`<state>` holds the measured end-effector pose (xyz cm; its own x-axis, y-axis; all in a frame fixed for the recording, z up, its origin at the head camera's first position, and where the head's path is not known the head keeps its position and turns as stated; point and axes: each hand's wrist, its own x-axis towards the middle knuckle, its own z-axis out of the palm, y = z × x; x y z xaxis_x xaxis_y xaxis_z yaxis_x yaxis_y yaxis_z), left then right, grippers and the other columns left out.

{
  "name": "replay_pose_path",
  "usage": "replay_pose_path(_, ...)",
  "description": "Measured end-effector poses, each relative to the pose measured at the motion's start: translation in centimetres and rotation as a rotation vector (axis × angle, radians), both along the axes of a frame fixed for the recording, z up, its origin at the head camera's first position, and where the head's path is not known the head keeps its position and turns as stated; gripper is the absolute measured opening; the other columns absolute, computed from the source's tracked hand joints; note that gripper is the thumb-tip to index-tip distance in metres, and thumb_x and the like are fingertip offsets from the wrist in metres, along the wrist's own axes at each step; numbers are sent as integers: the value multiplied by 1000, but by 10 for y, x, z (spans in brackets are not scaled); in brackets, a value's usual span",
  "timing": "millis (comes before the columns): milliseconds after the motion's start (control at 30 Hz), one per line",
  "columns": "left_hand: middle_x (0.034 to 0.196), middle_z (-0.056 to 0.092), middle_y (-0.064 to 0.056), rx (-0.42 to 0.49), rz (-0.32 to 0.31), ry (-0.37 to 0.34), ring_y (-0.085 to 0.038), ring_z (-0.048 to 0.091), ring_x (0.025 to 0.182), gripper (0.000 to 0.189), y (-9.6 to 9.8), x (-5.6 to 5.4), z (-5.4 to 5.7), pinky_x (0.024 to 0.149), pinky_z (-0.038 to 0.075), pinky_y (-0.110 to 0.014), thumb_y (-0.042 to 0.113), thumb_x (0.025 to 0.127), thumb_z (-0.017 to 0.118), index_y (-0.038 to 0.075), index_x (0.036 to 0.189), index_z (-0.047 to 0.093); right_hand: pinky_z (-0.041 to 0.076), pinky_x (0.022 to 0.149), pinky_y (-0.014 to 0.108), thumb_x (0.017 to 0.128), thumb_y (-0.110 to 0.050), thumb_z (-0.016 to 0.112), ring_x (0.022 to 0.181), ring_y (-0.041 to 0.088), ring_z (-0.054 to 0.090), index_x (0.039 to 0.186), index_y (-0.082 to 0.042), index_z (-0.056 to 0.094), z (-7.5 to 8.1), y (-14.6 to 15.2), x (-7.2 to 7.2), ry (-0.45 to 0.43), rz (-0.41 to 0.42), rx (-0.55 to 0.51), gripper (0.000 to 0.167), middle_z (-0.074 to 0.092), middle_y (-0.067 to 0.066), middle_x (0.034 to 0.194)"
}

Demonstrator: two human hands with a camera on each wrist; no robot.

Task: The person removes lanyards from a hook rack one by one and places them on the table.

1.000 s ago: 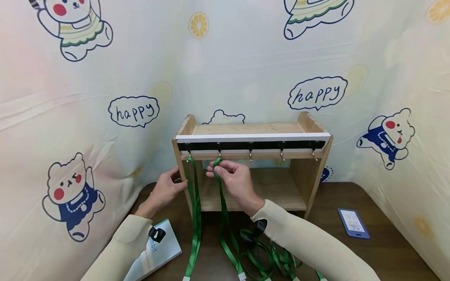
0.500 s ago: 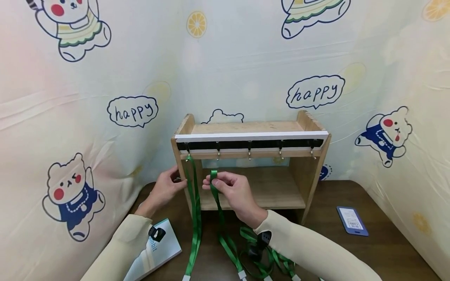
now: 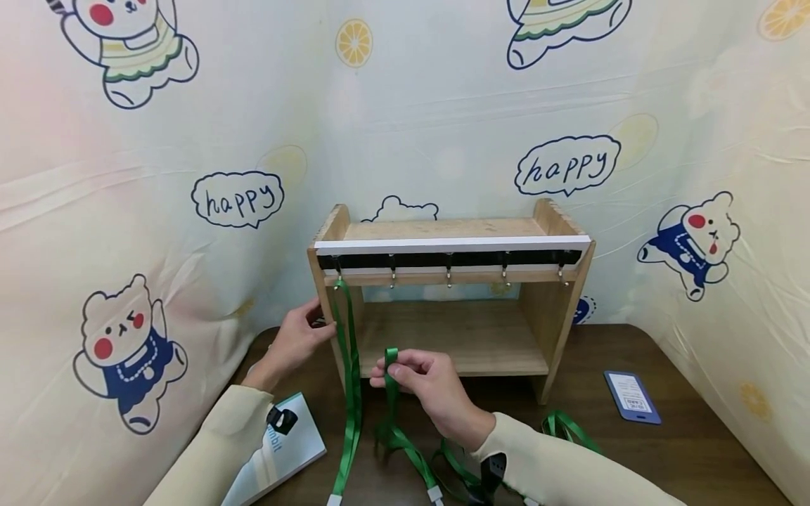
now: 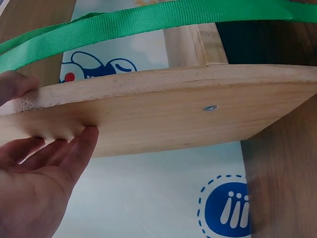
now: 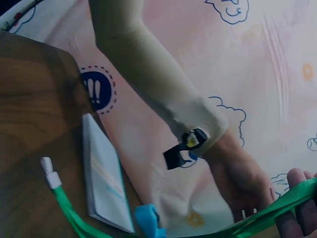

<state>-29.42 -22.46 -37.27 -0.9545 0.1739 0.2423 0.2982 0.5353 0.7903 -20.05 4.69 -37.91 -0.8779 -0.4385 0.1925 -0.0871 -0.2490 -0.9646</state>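
Lanyard loop (image 3: 390,365) pinched in right hand (image 3: 422,385) fingers, dropped from 2nd hook (image 3: 392,270) toward desk (image 3: 696,450) front; not hung, hook bare. Left hand (image 3: 295,341) unmoved, fingers relaxed against wooden rack (image 3: 452,242) left side panel. 1st lanyard (image 3: 349,393) hangs from left hook.
Left wrist view alone: fingertips (image 4: 84,141) touching panel edge. Right wrist view alone: white lanyard tip (image 5: 48,171), booklet (image 5: 106,183).

From my left wrist camera I see my left hand (image 4: 34,183) resting straight fingers (image 4: 81,148) against the wooden shelf's side panel (image 4: 188,109), a green strap (image 4: 148,20) stretched across above it, printed cloth behind.
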Motion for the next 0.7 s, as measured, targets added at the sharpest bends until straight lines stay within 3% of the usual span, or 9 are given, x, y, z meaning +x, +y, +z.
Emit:
replay_pose_path(167, 139, 59, -19, 2, -5, -4, -38, 60, 121, 62, -1, -1, 1, 100, 56, -53, 16, 96, 65, 15, 154, 41, 55, 104, 37, 99, -19, 65, 99, 13, 76, 124, 8, 65, -10, 9, 6, -56, 22, 1, 37, 75, 10, 116)
replay_pose_path(400, 140, 59, -20, 2, 1, -4, -38, 60, 121, 62, -2, 0, 0, 101, 56, -53, 15, 96, 65, 14, 154, 42, 57, 101, 35, 98, -18, 65, 97, 12, 77, 125, 12, 62, -24, 16, 11, -86, 49, 17, 40, 74, 16, 118)
replay_pose_path(700, 140, 58, -20, 5, 1, -14, -39, 59, 122, 63, -1, -1, -1, 101, 55, -54, 16, 96, 64, 15, 155, 41, 59, 96, 34, 98, -11, 64, 94, 14, 77, 117, 15, 62, -46, 20, 18, -146, 71, 5, 33, 74, 10, 115)
